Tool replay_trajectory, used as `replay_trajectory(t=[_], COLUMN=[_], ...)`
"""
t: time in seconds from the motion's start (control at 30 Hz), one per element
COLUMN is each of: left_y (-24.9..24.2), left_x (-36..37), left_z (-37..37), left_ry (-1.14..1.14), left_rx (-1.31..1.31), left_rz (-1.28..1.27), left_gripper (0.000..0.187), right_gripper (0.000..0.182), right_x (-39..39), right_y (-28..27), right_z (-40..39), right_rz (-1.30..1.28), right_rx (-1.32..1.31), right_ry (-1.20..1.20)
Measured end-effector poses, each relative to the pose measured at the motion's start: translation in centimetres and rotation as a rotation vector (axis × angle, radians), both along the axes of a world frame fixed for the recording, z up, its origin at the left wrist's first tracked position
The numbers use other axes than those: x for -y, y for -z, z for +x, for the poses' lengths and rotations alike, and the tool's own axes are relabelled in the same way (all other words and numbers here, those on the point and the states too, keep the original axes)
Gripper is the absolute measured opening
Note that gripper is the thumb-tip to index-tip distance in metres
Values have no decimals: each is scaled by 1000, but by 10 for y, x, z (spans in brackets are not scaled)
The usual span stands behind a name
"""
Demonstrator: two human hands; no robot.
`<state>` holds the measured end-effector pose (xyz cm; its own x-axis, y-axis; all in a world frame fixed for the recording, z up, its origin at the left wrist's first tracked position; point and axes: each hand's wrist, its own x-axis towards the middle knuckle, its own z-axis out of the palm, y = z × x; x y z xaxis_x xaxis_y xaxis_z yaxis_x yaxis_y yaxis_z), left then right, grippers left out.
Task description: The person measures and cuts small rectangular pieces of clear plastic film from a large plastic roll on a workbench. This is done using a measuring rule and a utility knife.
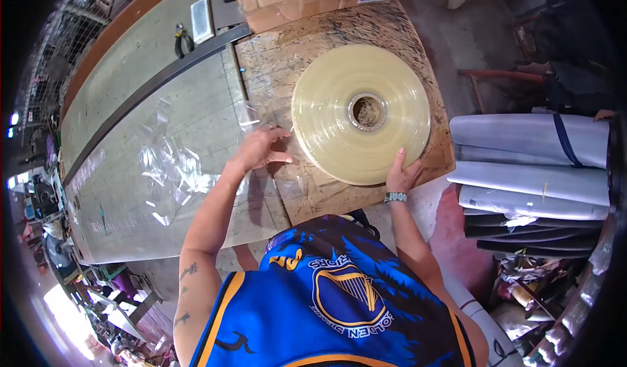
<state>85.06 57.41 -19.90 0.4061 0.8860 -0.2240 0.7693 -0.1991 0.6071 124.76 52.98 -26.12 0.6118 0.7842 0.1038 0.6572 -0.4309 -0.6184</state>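
A large roll of clear plastic film point(326, 118) lies flat on the wooden board, its round core hole facing up. My right hand point(403, 173) rests on the roll's near right edge, thumb on top and the other fingers at the rim. Just left of the roll, my left hand point(263, 149) hovers by its edge with thumb and fingers apart and nothing visible between them. Loose, crumpled clear plastic film point(173, 164) spreads over the table to the left of that hand.
The wooden board point(274, 60) adjoins a grey-green tabletop point(130, 125). A metal bar point(153, 89) crosses the table, near pliers point(183, 40) and a pale rectangular block point(202, 20). A cardboard box point(313, 1) stands at the back. Rolled sheets point(529, 141) are stacked at right.
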Motion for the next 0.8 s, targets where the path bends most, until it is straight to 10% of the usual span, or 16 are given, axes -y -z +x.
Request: replay_trajectory(t=[0.17,0.57,0.8], left_y=[-6,7,6], left_x=[32,31,52], left_z=[-16,-36,-139], left_ry=[74,-99,-188], left_rx=[-239,-194,-548], left_rz=[565,519,557], left_gripper=[39,52,19], right_gripper=[72,85,74], right_x=[-1,-3,16], right_y=[2,0,-3], right_z=[3,2,-5], right_rz=[-4,-10,-48], right_rx=[-45,-53,-194], right_ry=[-11,17,-20])
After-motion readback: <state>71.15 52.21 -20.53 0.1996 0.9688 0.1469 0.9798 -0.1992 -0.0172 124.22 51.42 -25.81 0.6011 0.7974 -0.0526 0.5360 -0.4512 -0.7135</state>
